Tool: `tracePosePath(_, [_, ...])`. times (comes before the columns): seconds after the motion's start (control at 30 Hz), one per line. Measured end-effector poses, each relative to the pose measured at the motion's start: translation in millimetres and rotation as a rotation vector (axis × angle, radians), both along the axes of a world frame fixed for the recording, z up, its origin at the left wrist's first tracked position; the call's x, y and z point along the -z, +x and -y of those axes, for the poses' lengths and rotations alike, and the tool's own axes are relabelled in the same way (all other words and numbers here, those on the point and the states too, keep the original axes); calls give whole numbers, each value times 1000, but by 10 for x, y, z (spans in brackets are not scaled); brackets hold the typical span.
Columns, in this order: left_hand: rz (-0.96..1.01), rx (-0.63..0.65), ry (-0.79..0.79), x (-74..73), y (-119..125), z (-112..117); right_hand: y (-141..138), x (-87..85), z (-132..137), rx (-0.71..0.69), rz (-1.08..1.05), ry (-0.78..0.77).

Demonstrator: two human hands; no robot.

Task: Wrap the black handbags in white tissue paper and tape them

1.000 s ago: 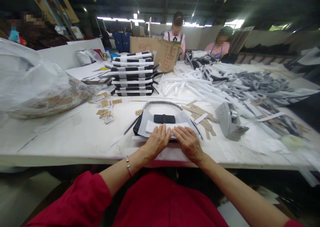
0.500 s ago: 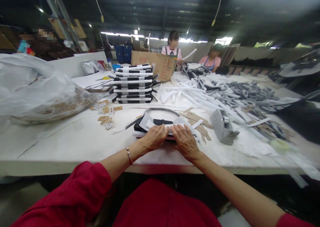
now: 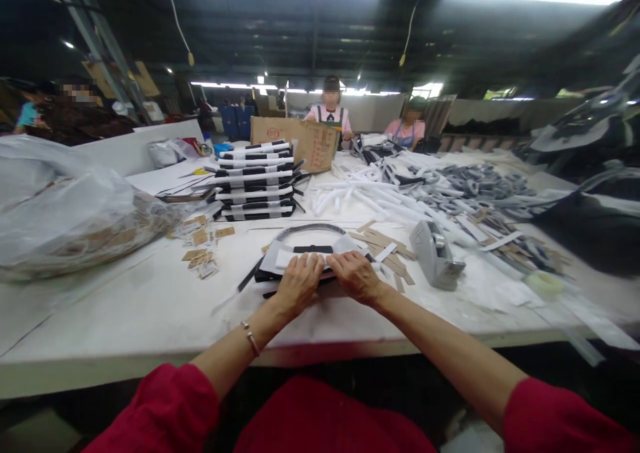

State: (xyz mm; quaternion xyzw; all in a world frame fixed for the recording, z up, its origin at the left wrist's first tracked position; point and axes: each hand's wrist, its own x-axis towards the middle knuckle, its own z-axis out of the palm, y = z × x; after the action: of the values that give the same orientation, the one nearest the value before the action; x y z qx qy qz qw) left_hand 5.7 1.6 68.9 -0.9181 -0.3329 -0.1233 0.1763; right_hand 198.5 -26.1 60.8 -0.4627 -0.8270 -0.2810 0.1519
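A black bag (image 3: pixel 262 275) lies in front of me at the table's near side, with a curved grey strap (image 3: pixel 309 228) arching behind it. A white sheet (image 3: pixel 271 258) is laid over its top. My left hand (image 3: pixel 301 281) curls its fingers over the bag's near edge, pressing on the white sheet. Close beside it, my right hand (image 3: pixel 355 277) grips the same edge, fingers bent over the top and thumb out of sight. The hands hide the middle of the near edge.
Stacked black bags with white tubes (image 3: pixel 257 192) stand behind, near a cardboard box (image 3: pixel 316 148). Tags (image 3: pixel 200 256) and a plastic sack (image 3: pixel 75 220) are left. Cardboard strips (image 3: pixel 387 246), a tape dispenser (image 3: pixel 434 256) and white tubes (image 3: pixel 350 194) are right. Two people sit opposite.
The left fingers have spread from a bunched grip to lie across the white sheet. The right hand has curled in more tightly. The view has shifted slightly; the person opposite has lowered a white tube.
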Motion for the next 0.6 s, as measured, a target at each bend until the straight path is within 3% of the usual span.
tracePosePath(0.1, [76, -24, 87, 136, 25, 7, -20, -58, -12, 36, 27, -103])
tracePosePath(0.2, [123, 7, 132, 182, 34, -29, 0, -140, -17, 60, 43, -201])
tracePosePath(0.4, [89, 66, 146, 161, 8, -139, 60, -204, 0, 42, 44, -262])
tracePosePath(0.6, [83, -16, 119, 118, -39, -83, 155, -423, 236, 9, -21, -240])
